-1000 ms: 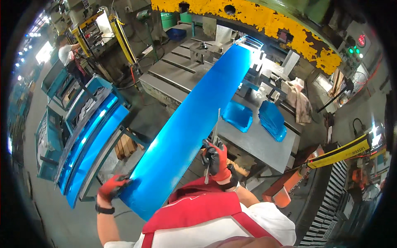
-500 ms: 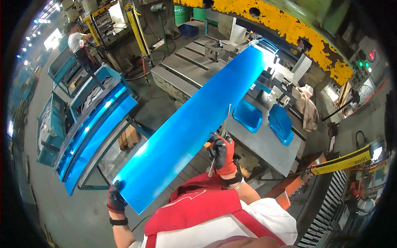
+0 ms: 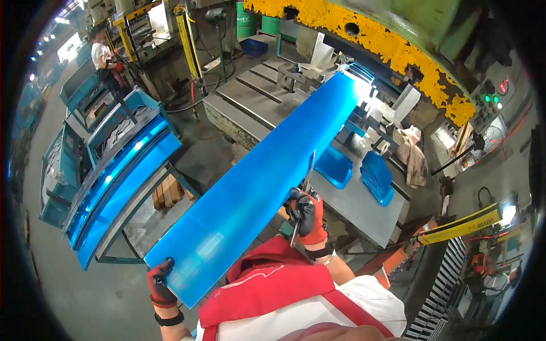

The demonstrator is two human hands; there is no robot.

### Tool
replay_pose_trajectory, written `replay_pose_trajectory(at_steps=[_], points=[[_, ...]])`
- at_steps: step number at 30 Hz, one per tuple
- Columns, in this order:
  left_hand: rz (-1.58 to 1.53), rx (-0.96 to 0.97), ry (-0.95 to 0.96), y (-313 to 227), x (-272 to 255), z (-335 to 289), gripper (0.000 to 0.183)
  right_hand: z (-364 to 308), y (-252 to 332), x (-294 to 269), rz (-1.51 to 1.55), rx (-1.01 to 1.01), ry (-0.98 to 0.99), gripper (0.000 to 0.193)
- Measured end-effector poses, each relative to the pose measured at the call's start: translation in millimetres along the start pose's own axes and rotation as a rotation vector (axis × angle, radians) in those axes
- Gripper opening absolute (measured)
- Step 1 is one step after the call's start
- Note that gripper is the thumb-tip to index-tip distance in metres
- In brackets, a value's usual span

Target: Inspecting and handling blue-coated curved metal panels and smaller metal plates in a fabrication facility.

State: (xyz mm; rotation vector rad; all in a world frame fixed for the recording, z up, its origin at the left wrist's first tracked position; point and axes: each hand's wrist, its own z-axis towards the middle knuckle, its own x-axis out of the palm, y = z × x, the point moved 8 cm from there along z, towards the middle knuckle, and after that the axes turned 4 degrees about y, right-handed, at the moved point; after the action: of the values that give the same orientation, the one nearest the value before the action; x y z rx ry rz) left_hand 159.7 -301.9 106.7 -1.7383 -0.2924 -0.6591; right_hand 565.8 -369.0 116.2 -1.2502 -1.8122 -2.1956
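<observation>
A long blue sheet (image 3: 250, 187) slants from my lower left up to the die area of a press, where its far end has curved strips. My gloved left hand (image 3: 161, 282) is closed on the sheet's near left corner. In my gloved right hand (image 3: 306, 215), closed beside the sheet's right edge, is a thin metal rod (image 3: 311, 170); its tip rises along that edge. Whether these fingers also touch the sheet is hidden. To the right, a small blue plate (image 3: 334, 168) and a stack of blue plates (image 3: 376, 179) lie on the press table (image 3: 358, 213).
Long blue sheets (image 3: 128, 176) are stacked on a stand at left, near teal bins (image 3: 61, 176). A co-worker (image 3: 103, 59) stands beyond. Overhead runs the yellow press edge (image 3: 369, 37). A cloth (image 3: 413, 156) hangs at right, above a yellow bar (image 3: 460, 223).
The sheet's near end and my left hand have shifted slightly down and left in the view. My right hand keeps the rod. The background has shifted a little as well.
</observation>
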Motion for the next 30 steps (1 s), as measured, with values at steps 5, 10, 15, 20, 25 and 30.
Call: replay_pose_trajectory(at_steps=[5,10,15,20,25,30], points=[[0.240,0.090,0.007,-4.9,-9.5,1.7,0.022,3.0,-3.2,0.9,0.029,0.042,0.039,0.024],[0.144,0.042,-0.097,-10.1,4.7,0.5,0.023,4.5,-11.0,-7.9,0.083,0.060,-0.005,0.025],[0.140,-0.026,-0.133,-10.8,-0.1,-1.0,0.020,4.5,-8.2,-1.4,0.070,0.074,0.053,0.028],[0.142,-0.039,-0.048,-14.9,4.4,0.2,0.021,1.6,-13.2,-1.7,0.094,0.092,0.065,0.031],[0.224,0.075,0.071,-22.3,6.8,-3.5,0.034,-1.1,-11.3,1.5,0.041,0.023,0.077,0.041],[0.395,0.067,-0.124,-31.4,15.8,-4.1,0.024,-2.4,-10.8,3.2,0.020,0.066,0.099,0.042]])
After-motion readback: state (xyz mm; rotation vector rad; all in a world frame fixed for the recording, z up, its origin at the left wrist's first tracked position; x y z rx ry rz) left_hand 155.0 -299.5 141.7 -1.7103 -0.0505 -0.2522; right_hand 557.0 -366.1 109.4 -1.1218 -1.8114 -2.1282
